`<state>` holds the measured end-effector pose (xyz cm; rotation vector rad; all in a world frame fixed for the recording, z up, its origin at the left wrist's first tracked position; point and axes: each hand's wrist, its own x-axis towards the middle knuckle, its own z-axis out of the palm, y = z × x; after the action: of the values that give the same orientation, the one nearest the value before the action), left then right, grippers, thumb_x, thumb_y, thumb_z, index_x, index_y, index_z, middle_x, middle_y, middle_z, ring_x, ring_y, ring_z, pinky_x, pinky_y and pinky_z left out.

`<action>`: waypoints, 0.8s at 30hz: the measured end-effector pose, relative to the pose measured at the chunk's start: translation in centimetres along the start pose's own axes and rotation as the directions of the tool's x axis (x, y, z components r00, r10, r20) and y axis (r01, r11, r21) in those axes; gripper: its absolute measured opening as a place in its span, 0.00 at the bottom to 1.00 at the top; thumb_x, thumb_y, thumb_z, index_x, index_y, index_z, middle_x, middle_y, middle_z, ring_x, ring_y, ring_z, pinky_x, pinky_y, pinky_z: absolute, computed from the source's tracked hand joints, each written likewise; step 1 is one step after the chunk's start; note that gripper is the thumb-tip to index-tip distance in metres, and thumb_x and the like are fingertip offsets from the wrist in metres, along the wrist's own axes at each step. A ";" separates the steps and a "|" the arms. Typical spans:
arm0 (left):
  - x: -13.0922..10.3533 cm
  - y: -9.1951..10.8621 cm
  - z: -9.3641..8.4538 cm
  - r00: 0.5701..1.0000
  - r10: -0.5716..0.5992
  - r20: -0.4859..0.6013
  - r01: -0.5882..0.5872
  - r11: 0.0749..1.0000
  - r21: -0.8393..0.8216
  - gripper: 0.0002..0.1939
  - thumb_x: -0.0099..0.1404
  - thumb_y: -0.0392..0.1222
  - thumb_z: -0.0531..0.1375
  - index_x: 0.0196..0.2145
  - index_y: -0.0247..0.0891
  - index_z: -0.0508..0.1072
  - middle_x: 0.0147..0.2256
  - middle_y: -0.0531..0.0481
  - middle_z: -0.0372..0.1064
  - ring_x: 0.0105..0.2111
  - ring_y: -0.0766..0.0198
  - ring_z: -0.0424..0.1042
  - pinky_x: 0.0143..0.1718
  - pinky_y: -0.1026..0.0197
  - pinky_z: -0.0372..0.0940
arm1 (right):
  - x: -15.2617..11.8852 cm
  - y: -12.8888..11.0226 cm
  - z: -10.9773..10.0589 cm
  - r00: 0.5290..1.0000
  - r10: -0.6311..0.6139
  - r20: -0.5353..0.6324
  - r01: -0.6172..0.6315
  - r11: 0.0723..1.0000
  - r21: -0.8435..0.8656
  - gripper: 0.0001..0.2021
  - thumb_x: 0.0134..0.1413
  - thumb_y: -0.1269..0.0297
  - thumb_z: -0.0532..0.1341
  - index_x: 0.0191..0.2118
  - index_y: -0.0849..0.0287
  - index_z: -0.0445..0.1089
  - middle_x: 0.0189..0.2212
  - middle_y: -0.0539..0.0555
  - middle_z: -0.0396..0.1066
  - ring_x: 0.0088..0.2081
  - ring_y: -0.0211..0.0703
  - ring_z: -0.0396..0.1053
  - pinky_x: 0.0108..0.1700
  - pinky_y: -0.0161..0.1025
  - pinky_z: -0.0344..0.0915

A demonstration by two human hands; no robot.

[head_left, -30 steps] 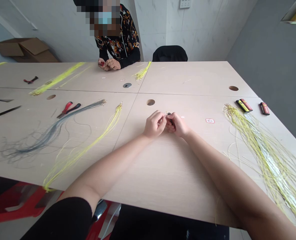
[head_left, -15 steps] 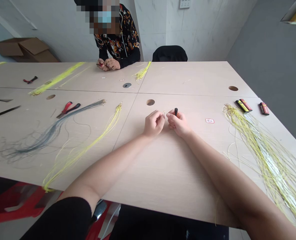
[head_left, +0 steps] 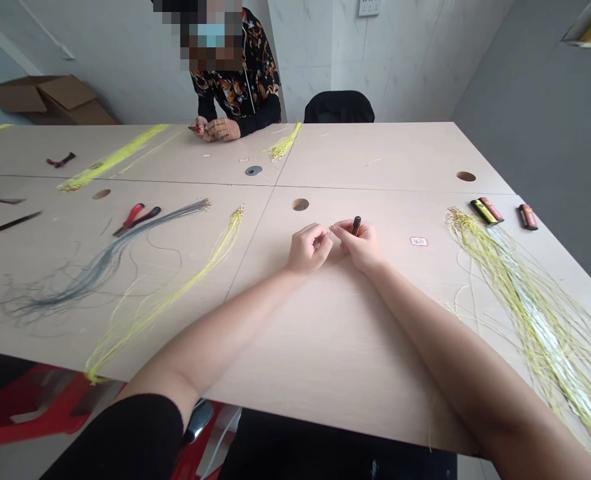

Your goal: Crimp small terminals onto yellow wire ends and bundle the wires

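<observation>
Near the middle of the table, my left hand (head_left: 309,249) is closed, its fingertips pinched on something too small to make out. Close against it, my right hand (head_left: 359,245) is closed around a dark pen-like tool (head_left: 356,225) whose end sticks up. The right thumb and forefinger meet at the left fingertips. Left of my hands lies a bundle of yellow threads (head_left: 195,277), and beside it a grey-blue bundle (head_left: 105,260). Another large yellow bundle (head_left: 520,287) spreads at the right, near a small red-edged label (head_left: 419,241).
Red-handled pliers (head_left: 134,217) and a black blade-like tool (head_left: 18,221) lie at left. Batteries (head_left: 486,211) sit at right. The table has round holes (head_left: 300,205). Across it, a person's hands (head_left: 218,129) hold a small tool.
My right hand has shifted slightly and its fingertips now touch the left ones; the dark tool has moved a little right. The other person's hands have moved slightly left.
</observation>
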<state>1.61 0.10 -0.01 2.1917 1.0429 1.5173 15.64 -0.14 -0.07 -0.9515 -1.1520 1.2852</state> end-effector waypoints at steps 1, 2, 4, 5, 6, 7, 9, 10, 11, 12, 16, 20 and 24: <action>0.0 0.0 0.0 1.000 0.000 0.003 0.000 1.000 -0.003 0.13 0.60 0.35 0.54 0.19 0.39 0.56 0.18 0.57 0.53 0.19 0.70 0.54 0.21 0.65 0.52 | 0.0 0.0 0.0 1.000 -0.004 0.001 0.004 1.000 -0.008 0.13 0.44 0.55 0.66 0.26 0.60 0.69 0.16 0.44 0.52 0.19 0.29 0.47 0.20 0.34 0.44; 0.0 0.0 0.0 1.000 -0.001 0.003 0.001 1.000 -0.006 0.13 0.60 0.35 0.54 0.19 0.39 0.56 0.18 0.57 0.53 0.19 0.71 0.54 0.21 0.65 0.52 | 0.0 0.0 0.0 1.000 -0.010 0.002 0.010 1.000 -0.018 0.13 0.44 0.55 0.66 0.26 0.60 0.69 0.16 0.44 0.52 0.19 0.29 0.47 0.21 0.34 0.44; 0.0 0.0 0.0 1.000 -0.006 -0.001 0.006 1.000 -0.008 0.13 0.60 0.35 0.54 0.19 0.39 0.56 0.18 0.57 0.53 0.19 0.71 0.54 0.21 0.65 0.52 | 0.0 -0.1 0.1 1.000 -0.029 0.006 0.029 0.999 -0.040 0.13 0.46 0.54 0.65 0.26 0.60 0.69 0.17 0.45 0.53 0.20 0.30 0.48 0.21 0.34 0.44; 0.0 0.0 0.0 1.000 -0.011 -0.003 0.011 1.000 -0.008 0.13 0.60 0.35 0.54 0.20 0.39 0.56 0.18 0.57 0.53 0.19 0.71 0.54 0.22 0.65 0.52 | 0.0 -0.1 0.1 0.999 -0.040 0.005 0.040 0.998 -0.052 0.13 0.46 0.54 0.65 0.27 0.60 0.69 0.17 0.45 0.54 0.20 0.30 0.49 0.21 0.33 0.45; 0.0 0.0 0.0 1.000 -0.016 -0.005 0.016 1.000 -0.010 0.13 0.60 0.35 0.54 0.20 0.39 0.56 0.18 0.57 0.53 0.19 0.71 0.54 0.22 0.65 0.52 | 0.0 -0.1 0.1 0.999 -0.049 0.003 0.049 0.997 -0.067 0.13 0.47 0.54 0.64 0.27 0.60 0.69 0.17 0.45 0.54 0.20 0.31 0.49 0.21 0.33 0.45; 0.0 0.0 0.0 1.000 -0.022 -0.006 0.021 1.000 -0.012 0.13 0.60 0.35 0.54 0.20 0.39 0.56 0.18 0.57 0.53 0.19 0.71 0.54 0.22 0.65 0.52 | 0.0 -0.2 0.1 0.998 -0.055 -0.001 0.055 0.995 -0.083 0.12 0.48 0.54 0.64 0.27 0.60 0.68 0.17 0.45 0.54 0.20 0.31 0.49 0.21 0.33 0.46; 0.0 0.0 0.0 0.999 -0.037 -0.005 0.037 0.999 -0.014 0.13 0.61 0.36 0.54 0.20 0.39 0.56 0.18 0.57 0.53 0.19 0.71 0.54 0.21 0.65 0.52 | -0.1 -0.2 0.2 0.998 -0.062 -0.005 0.061 0.992 -0.107 0.12 0.48 0.55 0.63 0.28 0.59 0.68 0.17 0.45 0.54 0.21 0.31 0.50 0.22 0.33 0.46; 0.0 0.0 0.0 0.999 -0.045 -0.004 0.045 0.999 -0.015 0.13 0.61 0.36 0.54 0.20 0.39 0.56 0.18 0.57 0.53 0.19 0.71 0.53 0.21 0.65 0.52 | -0.1 -0.3 0.2 0.998 -0.062 -0.002 0.061 0.992 -0.114 0.12 0.48 0.55 0.63 0.28 0.59 0.67 0.17 0.44 0.54 0.20 0.31 0.50 0.22 0.33 0.47; 0.0 0.0 0.0 0.999 -0.052 -0.003 0.052 0.999 -0.015 0.13 0.61 0.36 0.54 0.20 0.39 0.56 0.18 0.57 0.53 0.19 0.71 0.53 0.21 0.65 0.52 | -0.1 -0.3 0.2 0.998 -0.061 0.002 0.061 0.991 -0.116 0.12 0.49 0.55 0.63 0.28 0.59 0.67 0.17 0.44 0.54 0.20 0.31 0.50 0.22 0.33 0.47; 0.0 0.0 0.1 0.998 -0.057 -0.001 0.057 0.998 -0.015 0.13 0.61 0.37 0.54 0.20 0.39 0.57 0.18 0.57 0.53 0.19 0.71 0.53 0.21 0.66 0.52 | -0.1 -0.3 0.3 0.998 -0.061 0.007 0.061 0.992 -0.114 0.12 0.49 0.55 0.63 0.28 0.59 0.67 0.18 0.44 0.53 0.20 0.31 0.49 0.22 0.33 0.47; 0.0 -0.1 0.1 0.998 -0.070 0.003 0.070 0.997 -0.012 0.13 0.60 0.37 0.54 0.20 0.39 0.57 0.18 0.57 0.53 0.19 0.71 0.53 0.21 0.66 0.52 | -0.1 -0.1 0.2 0.998 -0.059 0.014 0.060 0.993 -0.105 0.13 0.49 0.53 0.64 0.29 0.58 0.66 0.18 0.44 0.52 0.20 0.31 0.48 0.22 0.34 0.47; 0.0 -0.1 0.0 0.997 -0.076 0.013 0.077 0.997 -0.022 0.13 0.60 0.36 0.55 0.19 0.39 0.57 0.17 0.57 0.53 0.19 0.71 0.54 0.21 0.65 0.52 | 0.0 0.0 0.1 0.998 -0.058 0.036 0.061 0.994 -0.094 0.13 0.49 0.53 0.64 0.30 0.58 0.66 0.18 0.44 0.52 0.20 0.31 0.48 0.22 0.34 0.46; -0.1 0.0 0.1 0.997 -0.078 0.019 0.079 0.997 -0.025 0.13 0.60 0.36 0.55 0.20 0.38 0.58 0.17 0.57 0.55 0.19 0.71 0.55 0.22 0.65 0.53 | 0.0 0.0 0.1 0.996 -0.070 0.052 0.074 0.994 -0.079 0.13 0.50 0.53 0.63 0.30 0.59 0.67 0.19 0.45 0.53 0.21 0.31 0.49 0.22 0.33 0.47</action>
<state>1.63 0.09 -0.11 2.1172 1.0842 1.4659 15.53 -0.13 -0.05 -0.9329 -1.2735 1.2172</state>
